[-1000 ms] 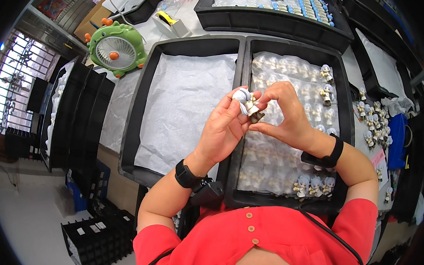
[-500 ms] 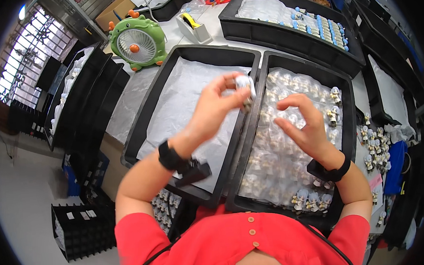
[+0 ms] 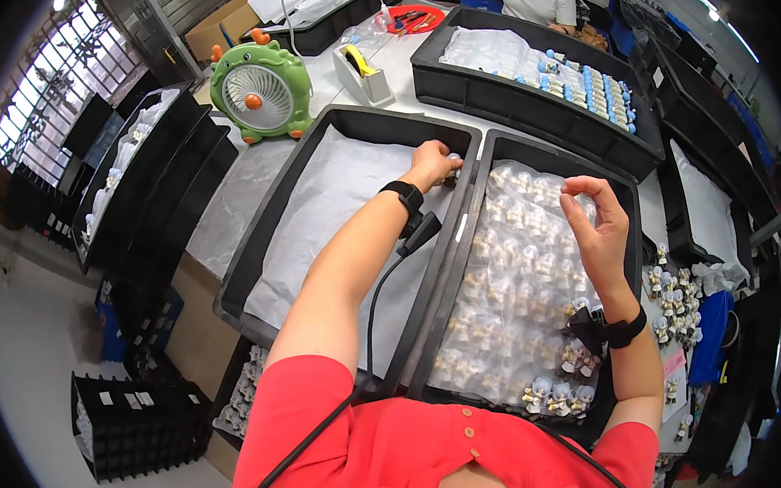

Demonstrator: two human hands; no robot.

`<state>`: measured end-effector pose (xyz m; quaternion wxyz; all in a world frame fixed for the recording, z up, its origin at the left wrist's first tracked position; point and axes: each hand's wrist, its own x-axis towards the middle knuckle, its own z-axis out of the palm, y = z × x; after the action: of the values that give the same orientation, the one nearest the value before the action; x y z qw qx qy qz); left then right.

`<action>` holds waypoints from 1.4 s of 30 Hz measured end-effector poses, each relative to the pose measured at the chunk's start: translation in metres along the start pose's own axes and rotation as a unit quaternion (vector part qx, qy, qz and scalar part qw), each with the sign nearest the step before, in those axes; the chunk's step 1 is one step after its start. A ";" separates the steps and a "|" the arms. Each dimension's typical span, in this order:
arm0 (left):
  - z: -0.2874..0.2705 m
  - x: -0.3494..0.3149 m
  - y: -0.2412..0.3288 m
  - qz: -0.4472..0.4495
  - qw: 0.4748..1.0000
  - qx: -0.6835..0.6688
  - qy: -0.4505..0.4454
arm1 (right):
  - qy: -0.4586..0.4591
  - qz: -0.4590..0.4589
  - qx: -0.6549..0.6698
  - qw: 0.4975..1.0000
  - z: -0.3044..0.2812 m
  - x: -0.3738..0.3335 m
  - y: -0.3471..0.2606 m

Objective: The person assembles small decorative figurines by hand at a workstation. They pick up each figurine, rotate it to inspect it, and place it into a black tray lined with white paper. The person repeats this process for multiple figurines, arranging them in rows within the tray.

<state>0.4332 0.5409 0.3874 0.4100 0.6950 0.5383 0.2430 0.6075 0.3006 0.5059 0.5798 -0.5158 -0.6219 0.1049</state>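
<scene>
The left hand [image 3: 428, 163] sets a small wrapped figurine [image 3: 450, 164] at the far right corner of the paper-lined tray [image 3: 257, 252], grip closed on it. The right hand [image 3: 597, 231] hovers empty, fingers loosely curled, over bagged figurines [image 3: 508, 272]. Best placed snug into the corner.

I wear a short-sleeved red shirt [image 3: 403, 449] with small round buttons down its front. Above it, a black band with a dark, boxy device circles my left wrist [image 3: 403, 192], and a thin black cable runs from there back down to the shirt. Another black band sits on my right wrist [image 3: 624, 328].
</scene>
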 end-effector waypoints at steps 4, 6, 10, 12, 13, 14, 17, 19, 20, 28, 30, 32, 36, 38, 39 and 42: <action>-0.002 -0.004 0.009 -0.005 0.999 0.046 -0.021 | 0.014 0.021 0.002 1.000 -0.005 0.000 0.005; -0.004 -0.008 0.017 -0.027 0.998 0.052 -0.034 | 0.018 0.023 -0.001 1.000 -0.008 0.001 0.006; -0.001 0.002 0.014 -0.025 0.997 0.021 -0.067 | 0.055 0.028 0.009 0.998 -0.019 0.007 0.007; -0.003 0.004 0.002 0.022 0.998 0.035 -0.045 | 0.045 0.054 -0.028 0.997 -0.032 0.017 0.009; -0.009 0.007 -0.007 0.007 0.998 0.025 -0.063 | 0.030 0.074 -0.024 0.997 -0.038 0.022 0.013; -0.011 0.004 -0.006 -0.012 0.998 0.005 -0.062 | 0.020 0.093 -0.026 0.995 -0.048 0.026 0.013; -0.028 -0.008 0.002 0.007 1.000 -0.010 -0.028 | -0.061 0.159 -0.101 0.980 -0.074 0.036 0.026; -0.040 -0.033 0.030 0.010 0.996 -0.077 -0.035 | -0.127 0.190 -0.210 0.951 -0.088 0.039 0.048; -0.046 -0.044 0.043 0.022 0.993 -0.103 -0.050 | -0.164 0.199 -0.277 0.926 -0.092 0.042 0.061; -0.076 -0.165 0.105 0.164 0.925 -0.286 -0.187 | -0.379 0.208 -0.581 0.690 -0.082 0.047 0.178; -0.079 -0.196 0.111 0.170 0.910 -0.309 -0.221 | -0.325 0.187 -0.542 0.752 -0.086 0.046 0.170; -0.082 -0.220 0.107 0.144 0.898 -0.340 -0.240 | -0.288 0.097 -0.483 0.821 -0.072 0.053 0.133; -0.069 -0.238 0.094 0.118 0.877 -0.405 -0.230 | -0.296 0.091 -0.170 0.936 -0.020 0.057 0.005; -0.063 -0.240 0.094 0.111 0.882 -0.409 -0.209 | -0.301 0.082 -0.041 0.949 -0.001 0.041 -0.035; -0.059 -0.241 0.095 0.111 0.882 -0.414 -0.196 | -0.298 0.041 -0.036 0.953 0.004 0.031 -0.048; -0.053 -0.245 0.092 0.111 0.877 -0.428 -0.188 | -0.301 0.003 0.013 0.953 0.018 0.005 -0.064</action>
<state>0.3683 0.3174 0.5182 0.7314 0.5396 0.2134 0.3582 0.5608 0.2842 0.5498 0.3718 -0.4547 -0.7647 0.2650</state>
